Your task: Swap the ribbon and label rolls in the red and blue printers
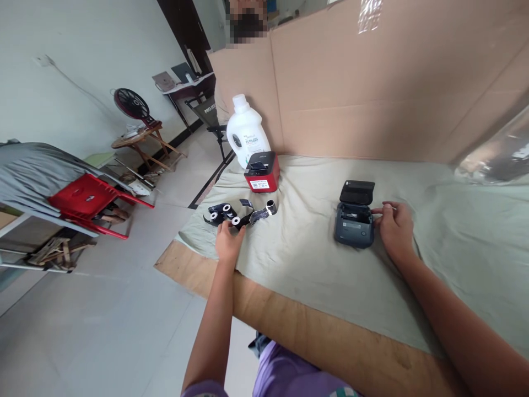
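My left hand (228, 242) reaches to a small group of black rolls with white cores, its thumb and fingers on either side of the nearest roll (236, 221). Just beyond it lie more black rolls (226, 209), and a loose strip (260, 214) runs to a partly unwound roll (270, 207). Over on the right, my right hand (395, 229) has its fingertips against the side of a dark portable label printer (354, 231). The printer's lid (357, 192) is raised, and its inside is in shadow.
A red and black box-shaped device (263, 172) stands before a white detergent bottle (248, 129). Cardboard (355, 88) walls the back of the cloth-covered table (306, 264). The wooden front edge (281, 303) is bare. Left are a red stool (88, 198) and a fan (132, 103).
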### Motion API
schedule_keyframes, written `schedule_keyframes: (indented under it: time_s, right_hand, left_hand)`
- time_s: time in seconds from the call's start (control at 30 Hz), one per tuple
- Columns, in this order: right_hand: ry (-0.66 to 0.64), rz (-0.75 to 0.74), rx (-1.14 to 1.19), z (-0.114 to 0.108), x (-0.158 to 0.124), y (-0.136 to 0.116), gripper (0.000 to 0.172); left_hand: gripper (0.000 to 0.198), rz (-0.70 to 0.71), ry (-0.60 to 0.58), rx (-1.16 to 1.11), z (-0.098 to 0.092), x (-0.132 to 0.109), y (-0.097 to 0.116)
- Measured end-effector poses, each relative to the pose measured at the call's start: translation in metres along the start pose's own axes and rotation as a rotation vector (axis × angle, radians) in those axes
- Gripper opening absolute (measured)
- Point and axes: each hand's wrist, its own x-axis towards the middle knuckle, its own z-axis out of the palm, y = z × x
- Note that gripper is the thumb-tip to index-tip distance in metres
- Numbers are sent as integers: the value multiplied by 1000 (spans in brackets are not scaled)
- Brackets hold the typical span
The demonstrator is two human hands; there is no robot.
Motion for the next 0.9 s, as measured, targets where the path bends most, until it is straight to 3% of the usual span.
schedule_keyframes:
  time_s: [0.13, 0.23, 0.33, 0.57, 0.9]
  right_hand:
    - [5, 5, -8, -1, -1, -1, 25]
    - [7, -9, -14, -1, -1, 0, 25]
    - [8, -27, -11, 0, 0, 2, 24]
    - [0, -51, -20, -4, -5, 2, 21]
    - [-52, -54, 18, -17, -14, 13, 25]
  left_hand:
    - [50, -12, -51, -15, -16, -6, -17]
    - [48, 13, -30, 212, -24, -15, -36]
    - [57, 34, -112, 384, -23, -22, -52]
    - [67, 81, -237, 482, -20, -17, -68]
    - [66, 109, -179, 449, -23, -12, -88]
